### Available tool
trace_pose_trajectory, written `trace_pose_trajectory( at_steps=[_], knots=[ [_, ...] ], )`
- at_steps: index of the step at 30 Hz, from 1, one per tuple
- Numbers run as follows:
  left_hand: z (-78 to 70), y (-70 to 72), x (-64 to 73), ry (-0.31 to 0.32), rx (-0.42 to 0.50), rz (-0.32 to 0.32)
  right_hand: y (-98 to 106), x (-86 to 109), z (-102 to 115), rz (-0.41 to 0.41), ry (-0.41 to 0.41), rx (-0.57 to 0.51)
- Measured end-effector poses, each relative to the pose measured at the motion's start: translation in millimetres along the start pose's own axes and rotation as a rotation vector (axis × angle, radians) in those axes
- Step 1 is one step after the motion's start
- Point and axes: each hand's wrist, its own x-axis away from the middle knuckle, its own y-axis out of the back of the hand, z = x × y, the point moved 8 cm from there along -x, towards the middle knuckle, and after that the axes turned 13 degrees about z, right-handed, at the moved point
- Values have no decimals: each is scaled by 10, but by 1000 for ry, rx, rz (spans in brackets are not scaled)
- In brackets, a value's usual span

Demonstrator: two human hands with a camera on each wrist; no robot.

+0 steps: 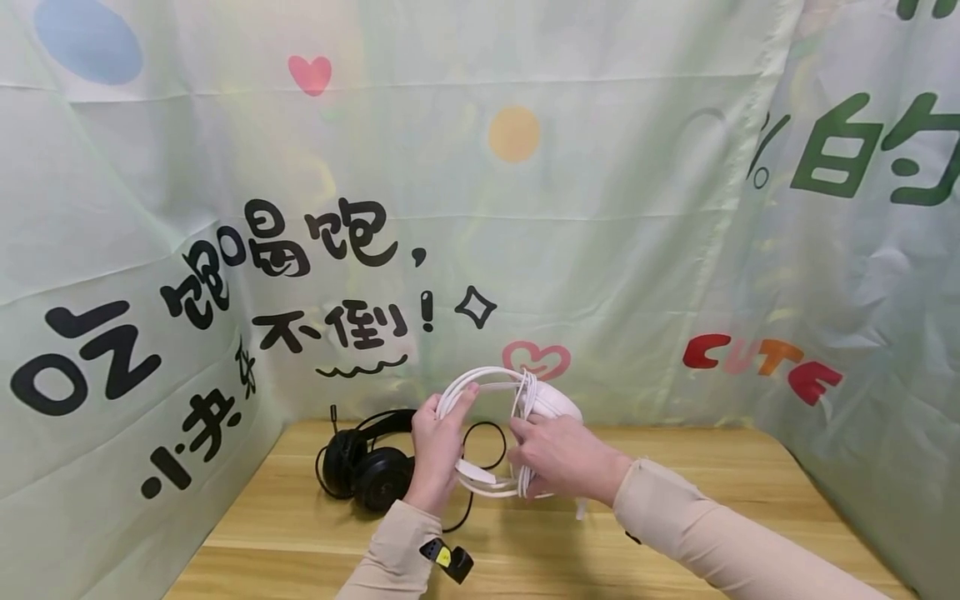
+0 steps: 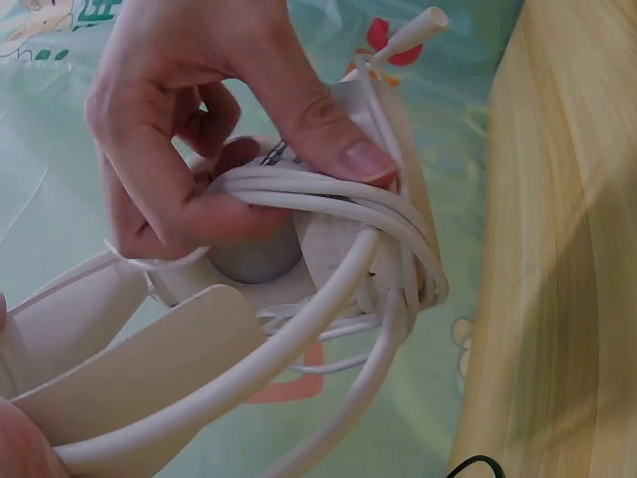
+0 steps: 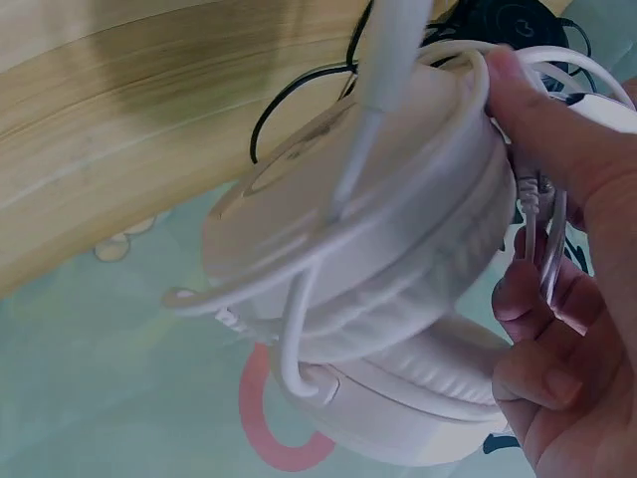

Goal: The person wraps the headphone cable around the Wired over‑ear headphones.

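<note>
The left grip (image 1: 437, 450) is pinching the band (image 2: 149, 373) of the white headset (image 1: 551, 402); its fingertips are only partly showing in the left wrist view. The right grip (image 1: 562, 457) is pinching the cable (image 2: 299, 184), whose loops are running around the ear-cup end, between thumb and curled fingers.

The left grip is probably serving as the steady support, leaving the right grip free to handle the loops; holding the white headset above the surface (image 1: 712, 508) is presumably giving both grips room.

The white headset is lying between the two grips and touching both: its band is sitting at the left grip, its ear cups are standing just beyond the right grip, and the cable is passing inside that grip. The black headset (image 1: 381, 482) is resting on the surface, beyond and left of the left grip, seemingly placed out of the way.
</note>
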Motion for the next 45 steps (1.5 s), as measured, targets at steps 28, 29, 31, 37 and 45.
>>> trace_pose_trajectory(
  at_steps=[28, 29, 31, 37, 45],
  knots=[
    [34, 23, -24, -20, -55, -10, -27, 97, -6, 32, 46, -64],
    [14, 25, -28, -34, -67, -17, -26, 108, -6, 29, 44, -50],
    [-28, 32, -35, -59, -88, -32, -32, 135, -13, 15, 37, -30],
    [-101, 22, -53, -90, -105, -57, -68, 231, -57, -33, -1, -43],
    [-112, -11, -56, -82, -91, -63, 29, 400, -87, -242, -108, -200]
  ],
)
